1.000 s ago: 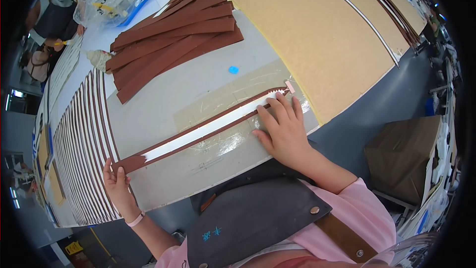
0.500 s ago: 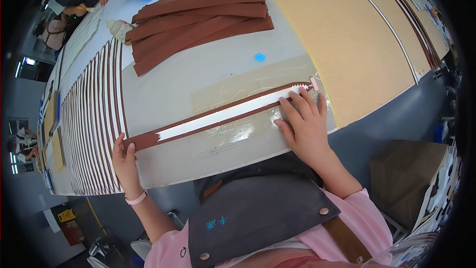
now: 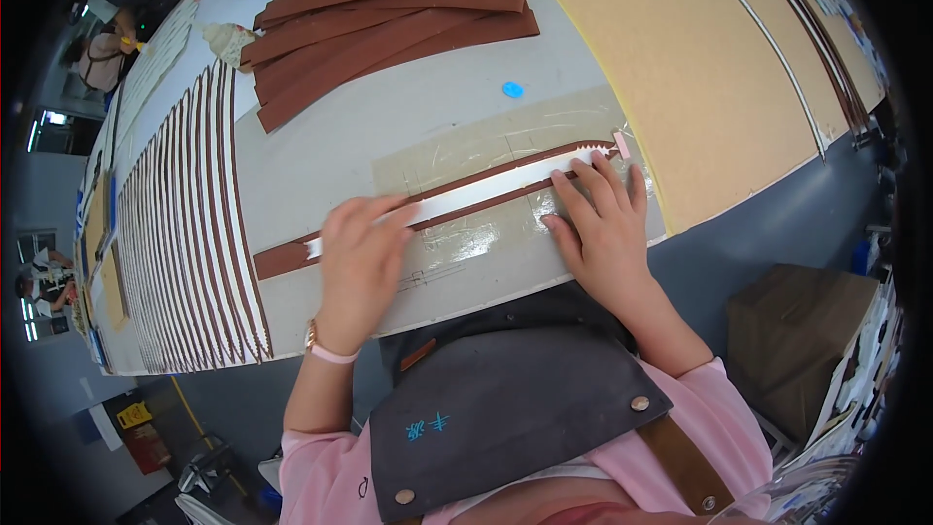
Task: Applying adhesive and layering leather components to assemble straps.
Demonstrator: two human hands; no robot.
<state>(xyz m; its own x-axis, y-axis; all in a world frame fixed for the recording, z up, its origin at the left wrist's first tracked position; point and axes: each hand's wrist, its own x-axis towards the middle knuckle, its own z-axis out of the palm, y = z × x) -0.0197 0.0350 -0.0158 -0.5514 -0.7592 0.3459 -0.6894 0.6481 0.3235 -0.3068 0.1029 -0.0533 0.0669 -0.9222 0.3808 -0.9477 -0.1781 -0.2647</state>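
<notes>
Pressing flat, the right hand (image 3: 604, 231) lay with fingers spread on the right end of a long brown strip (image 3: 282, 259), close to that end's notched tip. Left hand (image 3: 362, 258) rested palm-down over the strip's middle-left portion, fingers loosely together and curled slightly forward; whether anything was pinched under them could not be told. Neither hand lifted anything.

The brown strip lay lengthwise on a glossy clear sheet (image 3: 486, 238) fixed to the white counter (image 3: 408, 107), just in front of the person. A narrow white tape band (image 3: 486, 192) ran along the centre of the strip from under the left hand to the right fingertips. To the left of the left hand only a short white end showed, with bare brown beyond it.

Judgement on progress: the band appeared laid over most of the strip, with the left end uncovered; smoothing seemed to be in hand.

Further out: a row of many strips already bearing white bands (image 3: 185, 233) lay side by side at left, apparently finished. A pile of plain brown strips (image 3: 389, 19) sat at the far side, apparently untreated. A small blue object (image 3: 512, 89) lay between pile and sheet. A tan board (image 3: 700, 58) covered the counter at right.
</notes>
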